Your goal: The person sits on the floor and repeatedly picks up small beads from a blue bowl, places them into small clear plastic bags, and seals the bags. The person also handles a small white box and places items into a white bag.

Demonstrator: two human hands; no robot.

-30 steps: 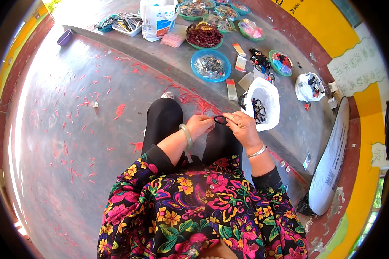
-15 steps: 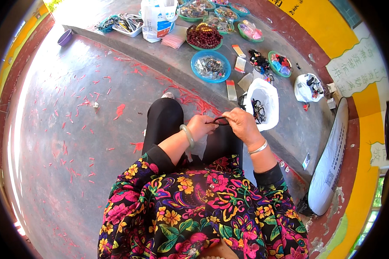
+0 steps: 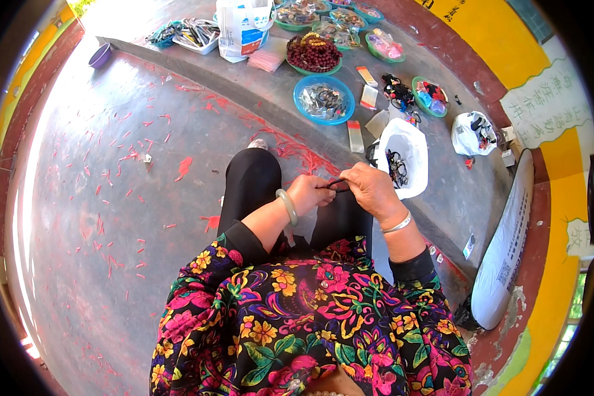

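Note:
A short length of dark, thin cord or band (image 3: 335,182) spans the gap between my two hands, above my lap. My left hand (image 3: 307,195) pinches one end with fingers and thumb. The other end sits between the thumb and fingers of my right hand (image 3: 375,191). Its exact kind is too small to make out. Just beyond my right hand stands a white-lined tub (image 3: 417,148) with dark corded pieces (image 3: 397,170) inside.
On the raised step are a blue basin (image 3: 323,100) of small packets, a basket of dark red bead strings (image 3: 313,53), a white bucket (image 3: 239,30) and a white bag (image 3: 474,134). Red scraps (image 3: 185,167) litter the floor. A long wrapped bundle (image 3: 505,247) leans at right.
The dark band looked like a small open loop; now it appears as a thinner, straighter line between the fingers. Both hands stay almost in place.

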